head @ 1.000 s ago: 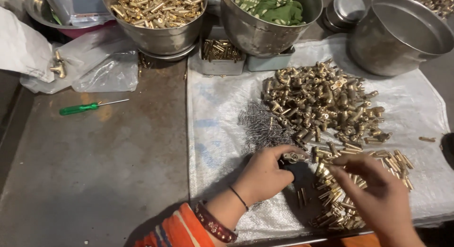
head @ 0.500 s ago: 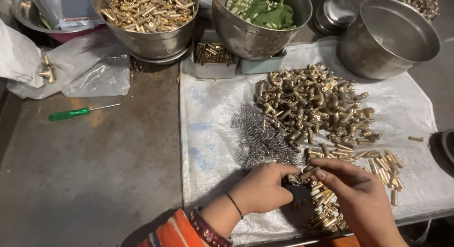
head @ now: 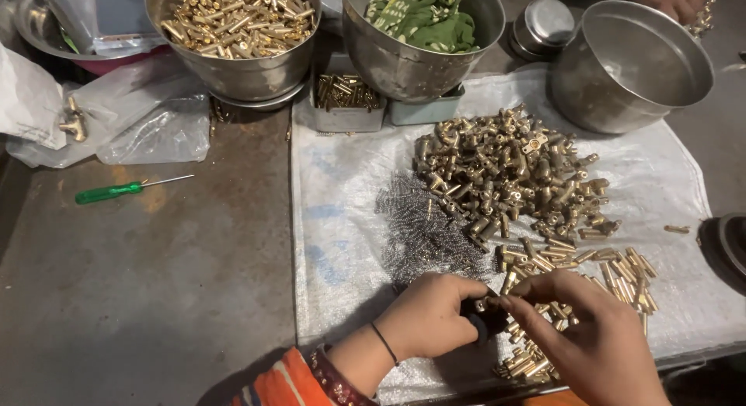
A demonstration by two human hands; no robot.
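On grey worktop [head: 155, 297], white sheet [head: 342, 181].

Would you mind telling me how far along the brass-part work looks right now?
Done, it seems: a steel bowl already full of brass pieces. In hand: the left hand and right hand meet over a small dark part. Left: a big heap of brass fittings, the springs and loose brass pins.

On the sheet [head: 342, 181], springs [head: 423, 231] lie left of the fittings heap [head: 509, 169], bowls [head: 237, 41] behind
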